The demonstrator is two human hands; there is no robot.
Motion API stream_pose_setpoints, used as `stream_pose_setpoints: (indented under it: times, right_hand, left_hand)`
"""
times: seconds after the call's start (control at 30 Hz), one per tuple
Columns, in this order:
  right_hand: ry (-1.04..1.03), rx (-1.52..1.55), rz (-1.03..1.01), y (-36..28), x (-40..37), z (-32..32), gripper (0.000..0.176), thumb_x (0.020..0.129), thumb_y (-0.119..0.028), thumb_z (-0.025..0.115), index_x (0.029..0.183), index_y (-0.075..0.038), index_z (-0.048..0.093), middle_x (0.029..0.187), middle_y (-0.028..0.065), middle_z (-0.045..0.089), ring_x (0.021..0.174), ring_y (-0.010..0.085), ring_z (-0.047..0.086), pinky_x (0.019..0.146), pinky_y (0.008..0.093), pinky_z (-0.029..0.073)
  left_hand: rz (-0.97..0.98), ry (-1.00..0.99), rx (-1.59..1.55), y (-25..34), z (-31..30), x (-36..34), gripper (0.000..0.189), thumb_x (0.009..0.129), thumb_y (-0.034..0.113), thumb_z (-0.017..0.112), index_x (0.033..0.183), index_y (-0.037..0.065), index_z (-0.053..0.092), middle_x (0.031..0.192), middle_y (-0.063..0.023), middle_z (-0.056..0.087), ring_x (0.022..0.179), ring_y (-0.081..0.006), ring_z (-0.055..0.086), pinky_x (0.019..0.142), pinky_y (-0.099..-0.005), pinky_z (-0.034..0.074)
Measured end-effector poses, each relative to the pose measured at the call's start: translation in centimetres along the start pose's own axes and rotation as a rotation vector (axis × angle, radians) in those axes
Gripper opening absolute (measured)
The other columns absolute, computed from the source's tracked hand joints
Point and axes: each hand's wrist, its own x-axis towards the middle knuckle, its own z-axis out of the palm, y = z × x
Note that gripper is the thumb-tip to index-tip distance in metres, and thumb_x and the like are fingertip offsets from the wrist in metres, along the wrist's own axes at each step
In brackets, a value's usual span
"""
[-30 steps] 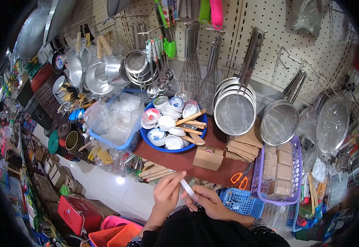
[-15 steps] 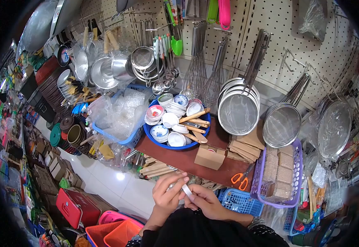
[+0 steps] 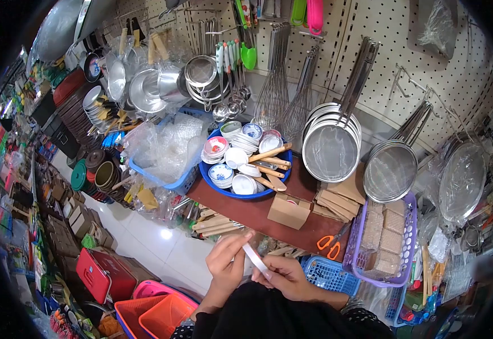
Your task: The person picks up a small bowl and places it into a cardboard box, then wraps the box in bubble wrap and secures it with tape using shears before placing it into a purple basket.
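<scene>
A narrow white strip [image 3: 256,259], perhaps tape or a label, slants between my two hands in front of my body. My left hand [image 3: 225,263] is closed, its fingertips at the strip's upper end. Pinched at the lower end is the same strip, between the thumb and fingers of my right hand [image 3: 285,277]. What lies behind the fingers is hidden. Beyond the hands, on the dark red table [image 3: 232,210], stands a blue basin [image 3: 203,174] of small bowls and wooden-handled utensils. An open cardboard box [image 3: 289,212] sits nearer to me.
Orange-handled scissors [image 3: 329,245] lie by the table's right edge. Beside them is a purple basket [image 3: 410,237] of wrapped packs, with a blue basket [image 3: 331,276] below. Strainers [image 3: 331,152] and whisks [image 3: 273,85] hang on the pegboard. Orange bins [image 3: 167,316] stand on the floor at lower left.
The white strip shows longer between my hands than before. My left hand has shifted slightly left, and the camera view has moved a little.
</scene>
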Motion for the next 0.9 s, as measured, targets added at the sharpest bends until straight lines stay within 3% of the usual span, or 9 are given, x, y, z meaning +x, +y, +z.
stream_pose_setpoints:
  times: [0.13, 0.23, 0.43, 0.73, 0.83, 0.9]
  right_hand:
    - [-0.005, -0.004, 0.034, -0.8, -0.2, 0.0, 0.014, 0.096, -0.009, 0.049, 0.09, 0.0, 0.057, 0.074, 0.0013, 0.052, 0.066, 0.0063, 0.049, 0.06, 0.0208, 0.038]
    - [-0.035, -0.008, 0.007, -1.1, -0.3, -0.1, 0.018, 0.099, -0.008, 0.043, 0.099, 0.004, 0.057, 0.071, 0.0024, 0.049, 0.063, 0.0072, 0.044, 0.058, 0.0211, 0.036]
    - [-0.034, 0.043, 0.03, -0.8, -0.5, -0.7, 0.018, 0.098, -0.008, 0.044, 0.098, 0.005, 0.057, 0.072, 0.0032, 0.05, 0.063, 0.0075, 0.045, 0.058, 0.0213, 0.037]
    - [0.016, 0.055, 0.015, -0.3, -0.7, -1.2, 0.013, 0.098, -0.011, 0.048, 0.093, -0.002, 0.056, 0.071, -0.0002, 0.05, 0.062, 0.0048, 0.045, 0.056, 0.0202, 0.034]
    - [0.033, 0.074, 0.028, -0.4, -0.8, -1.2, 0.013, 0.097, -0.01, 0.049, 0.092, -0.001, 0.057, 0.072, 0.0, 0.052, 0.064, 0.0043, 0.047, 0.057, 0.0201, 0.036]
    - [0.039, 0.074, 0.016, -0.5, -0.8, -1.3, 0.013, 0.097, -0.009, 0.049, 0.091, -0.001, 0.057, 0.074, 0.0001, 0.053, 0.065, 0.0041, 0.047, 0.058, 0.0201, 0.037]
  left_hand:
    - [0.156, 0.0, 0.058, 0.3, 0.1, 0.2, 0.029, 0.074, -0.011, 0.062, 0.1, -0.002, 0.069, 0.095, -0.0145, 0.07, 0.085, -0.0278, 0.066, 0.077, -0.0341, 0.053]
    - [0.183, 0.001, 0.064, 0.9, 0.3, 0.5, 0.029, 0.073, -0.011, 0.062, 0.099, -0.001, 0.069, 0.095, -0.0132, 0.07, 0.085, -0.0284, 0.065, 0.077, -0.0344, 0.053]
    - [0.284, -0.029, 0.09, 1.3, 0.6, 0.6, 0.031, 0.068, -0.01, 0.064, 0.097, 0.0, 0.071, 0.098, -0.0101, 0.071, 0.089, -0.0275, 0.066, 0.077, -0.0332, 0.054]
    - [0.321, -0.082, 0.087, 1.5, 1.3, 0.4, 0.033, 0.065, -0.003, 0.065, 0.097, 0.003, 0.073, 0.1, -0.0078, 0.071, 0.094, -0.0274, 0.065, 0.079, -0.0323, 0.054]
    - [0.312, -0.08, 0.085, 1.4, 1.5, 0.4, 0.022, 0.073, 0.011, 0.07, 0.093, 0.003, 0.072, 0.095, -0.0086, 0.071, 0.091, -0.0301, 0.065, 0.079, -0.035, 0.054]
    - [0.335, -0.097, 0.102, 1.4, 1.4, 0.4, 0.031, 0.067, 0.005, 0.067, 0.098, 0.004, 0.072, 0.1, -0.0074, 0.071, 0.094, -0.0285, 0.065, 0.079, -0.034, 0.054]
